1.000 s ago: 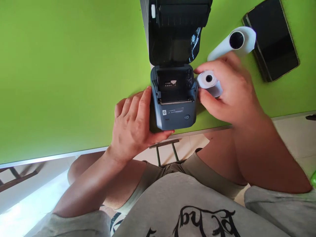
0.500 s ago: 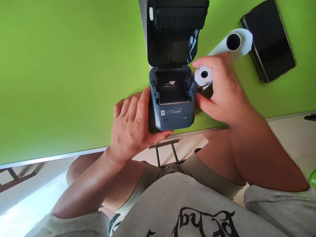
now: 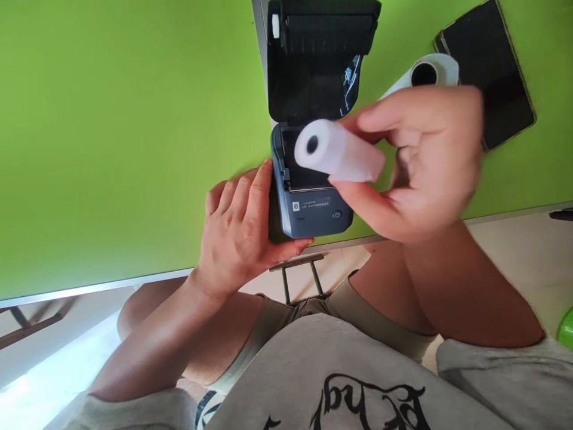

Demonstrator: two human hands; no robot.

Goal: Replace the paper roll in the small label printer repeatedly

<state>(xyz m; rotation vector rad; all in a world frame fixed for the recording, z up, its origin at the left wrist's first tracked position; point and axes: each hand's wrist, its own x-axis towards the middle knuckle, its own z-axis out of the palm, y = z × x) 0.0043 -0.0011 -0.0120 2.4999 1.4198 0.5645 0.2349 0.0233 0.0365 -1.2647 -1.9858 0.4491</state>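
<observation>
A small blue-grey label printer (image 3: pixel 313 224) stands on the green table, its black lid (image 3: pixel 308 83) swung up and back. My left hand (image 3: pixel 237 230) grips its left side, with the thumb along the front edge. Between the thumb and fingers of my right hand (image 3: pixel 430 155) is a small roll of white label paper (image 3: pixel 342 152), tilted over the open paper compartment. The roll's dark core faces left. Roll and fingers cover the compartment's right part, and slight blur softens them.
A larger white roll (image 3: pixel 441 67) with a wide dark core lies beyond my right hand, which partly hides it. Beside it at the right is a black smartphone (image 3: pixel 496 77). The green table's (image 3: pixel 111 149) metal front edge runs just before my lap.
My right hand has picked up the small paper roll from beside the printer and brought it left and up over the open compartment. My left hand and the printer have stayed put.
</observation>
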